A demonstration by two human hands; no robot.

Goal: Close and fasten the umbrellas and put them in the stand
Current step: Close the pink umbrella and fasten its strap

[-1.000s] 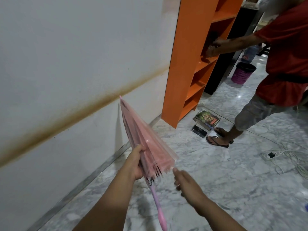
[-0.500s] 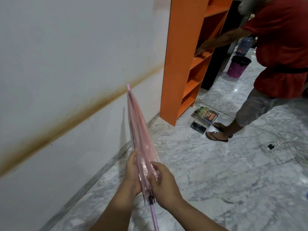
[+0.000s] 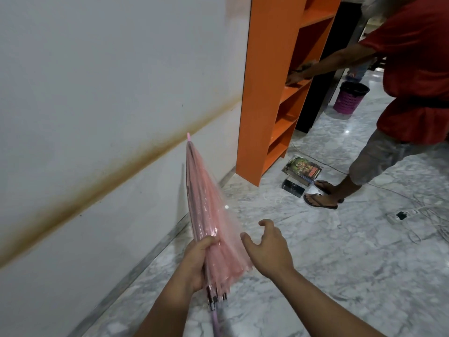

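A folded pink see-through umbrella point(image 3: 206, 210) points up and away from me, its tip near the white wall. My left hand point(image 3: 195, 262) grips the gathered canopy near its lower end, above the black rib tips and the pale purple shaft. Just to the right of the canopy, my right hand point(image 3: 266, 249) hovers with its fingers spread and slightly bent, holding nothing. A small white button shows on the canopy's right edge. No umbrella stand is in view.
An orange shelf unit point(image 3: 269, 93) stands against the wall ahead. A person in a red shirt point(image 3: 413, 69) reaches into it. Books point(image 3: 302, 170) lie on the marble floor by their feet. A purple bin point(image 3: 349, 98) stands behind; cables point(image 3: 418, 215) trail at right.
Half a second ago both hands were wrapped round the canopy. My right hand has since let go and moved off to the right, and the folds have loosened a little.
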